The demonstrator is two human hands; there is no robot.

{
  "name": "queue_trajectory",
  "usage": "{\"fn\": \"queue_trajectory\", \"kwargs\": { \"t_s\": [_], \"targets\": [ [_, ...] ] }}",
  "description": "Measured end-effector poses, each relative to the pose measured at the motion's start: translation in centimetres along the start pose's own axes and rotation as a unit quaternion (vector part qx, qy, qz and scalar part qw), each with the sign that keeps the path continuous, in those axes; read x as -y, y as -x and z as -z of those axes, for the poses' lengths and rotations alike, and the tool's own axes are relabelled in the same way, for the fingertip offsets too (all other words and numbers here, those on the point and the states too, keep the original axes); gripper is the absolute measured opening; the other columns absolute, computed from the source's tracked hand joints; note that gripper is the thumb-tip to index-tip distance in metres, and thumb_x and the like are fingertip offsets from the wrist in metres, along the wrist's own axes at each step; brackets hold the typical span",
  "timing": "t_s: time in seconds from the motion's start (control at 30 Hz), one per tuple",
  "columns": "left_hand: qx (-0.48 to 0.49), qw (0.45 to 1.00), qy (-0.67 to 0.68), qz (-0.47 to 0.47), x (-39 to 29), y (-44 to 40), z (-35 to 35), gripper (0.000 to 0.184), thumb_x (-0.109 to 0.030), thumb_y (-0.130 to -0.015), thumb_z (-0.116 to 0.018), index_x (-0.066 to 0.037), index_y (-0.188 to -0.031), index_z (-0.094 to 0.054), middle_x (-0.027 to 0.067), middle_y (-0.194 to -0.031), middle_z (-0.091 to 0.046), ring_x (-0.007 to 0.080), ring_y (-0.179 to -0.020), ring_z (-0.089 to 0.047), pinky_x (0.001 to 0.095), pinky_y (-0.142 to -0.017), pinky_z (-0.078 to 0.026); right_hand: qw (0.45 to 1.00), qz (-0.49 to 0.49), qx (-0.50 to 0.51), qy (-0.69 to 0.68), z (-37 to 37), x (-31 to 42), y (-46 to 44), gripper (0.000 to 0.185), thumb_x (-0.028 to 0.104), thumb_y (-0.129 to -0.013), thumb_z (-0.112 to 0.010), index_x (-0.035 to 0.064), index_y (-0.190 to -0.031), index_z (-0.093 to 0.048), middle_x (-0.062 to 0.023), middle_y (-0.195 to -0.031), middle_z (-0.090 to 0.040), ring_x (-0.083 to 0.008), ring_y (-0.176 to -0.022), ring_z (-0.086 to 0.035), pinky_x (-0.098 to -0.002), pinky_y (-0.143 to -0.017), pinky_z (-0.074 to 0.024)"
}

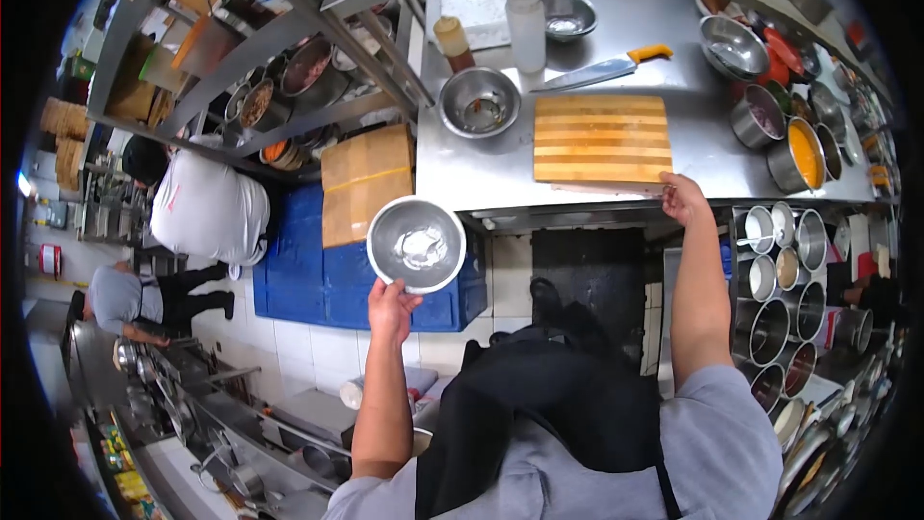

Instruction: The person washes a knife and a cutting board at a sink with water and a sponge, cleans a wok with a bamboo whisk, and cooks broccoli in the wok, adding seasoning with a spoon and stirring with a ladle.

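Note:
My left hand (pixel 393 310) grips the near rim of a shiny metal bowl (pixel 416 244), held off the counter's left front corner. The bowl looks empty. At the near right corner of a striped wooden cutting board (pixel 600 139), my right hand (pixel 682 198) has its fingers closed on the edge. The board lies at the front edge of the steel counter (pixel 481 178). Left of it stands another metal bowl (pixel 478 103) with small scraps inside. Behind the board lies a knife (pixel 602 69) with a yellow handle.
Squeeze bottles (pixel 526 31) and a small bowl (pixel 568 16) stand at the back. Pots (pixel 797 156) crowd the counter's right, above containers (pixel 767 329). A cardboard box (pixel 368 183) rests on a blue chest (pixel 318 274). Two people (pixel 210 204) are at the left.

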State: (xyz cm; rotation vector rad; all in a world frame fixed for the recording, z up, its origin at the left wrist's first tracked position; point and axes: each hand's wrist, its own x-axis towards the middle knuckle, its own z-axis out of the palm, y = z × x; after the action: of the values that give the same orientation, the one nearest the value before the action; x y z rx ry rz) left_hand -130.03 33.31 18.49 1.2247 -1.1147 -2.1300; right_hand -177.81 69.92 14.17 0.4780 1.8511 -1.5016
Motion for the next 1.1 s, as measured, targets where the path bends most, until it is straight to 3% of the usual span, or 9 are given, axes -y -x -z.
{"fn": "queue_trajectory", "kwargs": {
  "t_s": [0.07, 0.1, 0.23, 0.33, 0.4, 0.67, 0.8, 0.97, 1.1],
  "targets": [
    [-0.015, 1.0, -0.012, 0.013, 0.2, -0.7, -0.6, 0.028, -0.006, -0.09, -0.049, -0.005, -0.117, -0.052, 0.011, -0.099, -0.065, 0.0205, -0.074, -0.066, 0.0316, -0.059, -0.054, 0.986, 0.083, 0.083, -0.115, -2.1, 1.2, 4.7, 0.028, 0.017, -0.085, -0.064, 0.006, -0.109, -0.056, -0.0049, -0.086, -0.06, -0.0166, -0.069, -0.058, -0.0292, -0.058, -0.0475],
    [-0.017, 1.0, 0.001, 0.007, 0.2, -1.0, -1.4, 0.026, -0.005, -0.089, -0.051, -0.004, -0.115, -0.053, 0.0115, -0.097, -0.065, 0.0206, -0.069, -0.066, 0.0309, -0.057, -0.055, 0.978, 0.1, 0.146, -0.112, -2.2, 1.1, 4.8, 0.04, 0.012, -0.086, -0.057, 0.0065, -0.125, -0.049, -0.0085, -0.105, -0.062, -0.021, -0.086, -0.062, -0.0353, -0.073, -0.0529],
    [-0.013, 1.0, -0.012, 0.018, 0.7, -2.8, -4.0, 0.024, -0.004, -0.088, -0.053, -0.004, -0.112, -0.055, 0.0114, -0.091, -0.066, 0.0208, -0.064, -0.066, 0.03, -0.055, -0.055, 0.946, 0.125, 0.205, -0.219, -3.3, -2.0, 4.5, 0.046, 0.015, -0.081, -0.062, 0.0073, -0.125, -0.053, -0.0103, -0.117, -0.059, -0.0247, -0.104, -0.057, -0.0454, -0.084, -0.0494],
    [-0.012, 0.999, -0.043, 0.024, 0.3, -3.8, -6.4, 0.024, -0.004, -0.088, -0.052, -0.004, -0.112, -0.055, 0.0109, -0.089, -0.066, 0.02, -0.064, -0.066, 0.0298, -0.054, -0.055, 0.934, 0.164, 0.173, -0.267, -3.8, -3.3, 5.7, 0.04, 0.005, -0.082, -0.056, 0.0044, -0.122, -0.054, -0.01, -0.107, -0.063, -0.0223, -0.09, -0.063, -0.0391, -0.076, -0.0558],
    [0.015, 0.997, -0.069, 0.025, -0.1, -4.5, -7.2, 0.024, -0.006, -0.089, -0.051, -0.004, -0.112, -0.056, 0.0088, -0.091, -0.066, 0.0181, -0.066, -0.065, 0.0283, -0.054, -0.055, 0.932, 0.176, 0.149, -0.278, -2.4, -4.7, 6.3, 0.04, 0.012, -0.081, -0.058, 0.0048, -0.121, -0.055, -0.0105, -0.11, -0.062, -0.0236, -0.097, -0.061, -0.0387, -0.074, -0.0537],
    [0.122, 0.987, -0.103, 0.026, -1.0, -6.6, -14.3, 0.021, -0.007, -0.09, -0.05, -0.004, -0.11, -0.056, 0.0088, -0.086, -0.066, 0.0161, -0.063, -0.064, 0.0284, -0.054, -0.055, 0.857, 0.279, 0.079, -0.426, 10.2, -11.1, 15.2, 0.048, 0.014, -0.078, -0.06, 0.001, -0.123, -0.052, -0.0129, -0.11, -0.064, -0.0244, -0.092, -0.065, -0.0336, -0.066, -0.0549],
    [0.197, 0.968, -0.143, 0.054, 0.6, -8.5, -23.7, 0.022, -0.006, -0.09, -0.049, -0.004, -0.111, -0.054, 0.0095, -0.096, -0.062, 0.0194, -0.07, -0.063, 0.0301, -0.057, -0.054, 0.842, 0.321, 0.039, -0.432, 14.6, -14.6, 18.8, 0.051, 0.015, -0.076, -0.063, 0.0007, -0.124, -0.051, -0.0113, -0.112, -0.064, -0.0234, -0.092, -0.065, -0.0331, -0.066, -0.0553],
    [0.295, 0.941, -0.151, 0.071, 4.0, -12.2, -38.2, 0.014, -0.01, -0.092, -0.053, -0.002, -0.103, -0.05, 0.0127, -0.093, -0.062, 0.0249, -0.082, -0.067, 0.0333, -0.067, -0.056, 0.815, 0.331, -0.033, -0.475, 15.3, -17.5, 21.4, 0.051, 0.014, -0.076, -0.063, 0.0021, -0.124, -0.051, -0.0102, -0.112, -0.064, -0.0238, -0.089, -0.066, -0.0331, -0.067, -0.0563],
    [0.319, 0.935, -0.138, 0.069, 6.4, -13.1, -46.1, 0.023, -0.011, -0.093, -0.053, 0.001, -0.113, -0.049, 0.0174, -0.106, -0.061, 0.0286, -0.094, -0.066, 0.0369, -0.078, -0.055, 0.8, 0.291, -0.048, -0.523, 14.9, -19.6, 21.8, 0.046, 0.01, -0.077, -0.061, 0.0043, -0.122, -0.053, -0.0099, -0.112, -0.064, -0.0233, -0.092, -0.065, -0.0331, -0.07, -0.0571]
  ]
}}
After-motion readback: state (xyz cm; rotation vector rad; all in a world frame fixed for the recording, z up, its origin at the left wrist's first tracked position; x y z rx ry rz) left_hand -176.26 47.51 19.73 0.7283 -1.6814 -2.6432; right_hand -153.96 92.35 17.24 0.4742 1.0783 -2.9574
